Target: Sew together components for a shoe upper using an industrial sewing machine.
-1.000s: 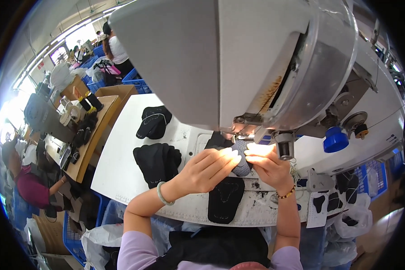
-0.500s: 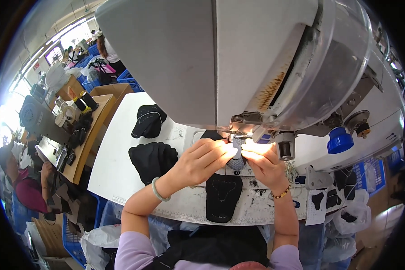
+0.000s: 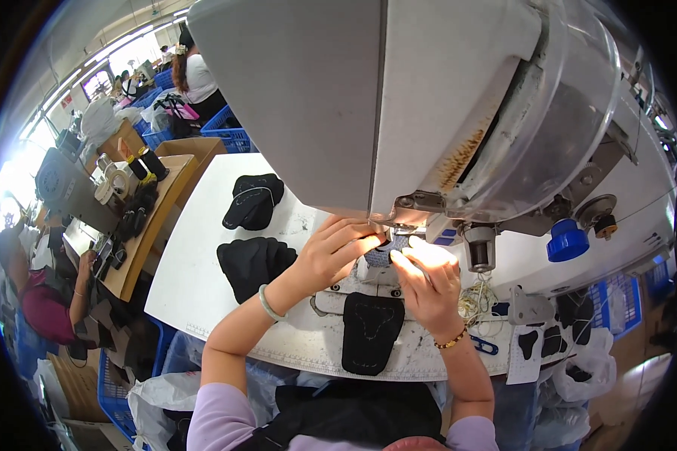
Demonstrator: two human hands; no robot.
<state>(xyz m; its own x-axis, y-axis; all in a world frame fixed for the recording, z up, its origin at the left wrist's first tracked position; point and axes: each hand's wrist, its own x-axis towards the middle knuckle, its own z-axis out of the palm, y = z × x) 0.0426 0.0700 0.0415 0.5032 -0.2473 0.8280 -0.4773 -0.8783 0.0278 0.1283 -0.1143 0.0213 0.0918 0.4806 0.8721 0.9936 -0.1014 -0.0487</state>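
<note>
My left hand [image 3: 331, 252] and my right hand [image 3: 427, 279] are together under the head of a large white sewing machine [image 3: 308, 98]. Both grip a small grey textured fabric piece [image 3: 378, 258] with dark edging, fingers pinched at its two sides. Its far part is hidden behind my fingers and the machine. Close in front of the hands, a black shaped fabric piece [image 3: 371, 334] with light outline stitching lies flat on the white table [image 3: 192, 263]. Beyond my left forearm are a stack of black pieces [image 3: 254, 269] and another stitched black pile [image 3: 253, 201].
Tangled thread ends [image 3: 475, 302] and blue thread snips [image 3: 484, 345] lie right of my hand. A blue knob [image 3: 567, 240] sticks out of the machine. To the left stands a wooden bench [image 3: 158, 218] with thread cones, beside another seated person [image 3: 53, 304]. Blue crates [image 3: 116, 402] stand below.
My right hand has drawn nearer and slightly left, its fingers now lower on the grey piece. The grey piece looks turned and partly folded. The whole view has shifted a little.
</note>
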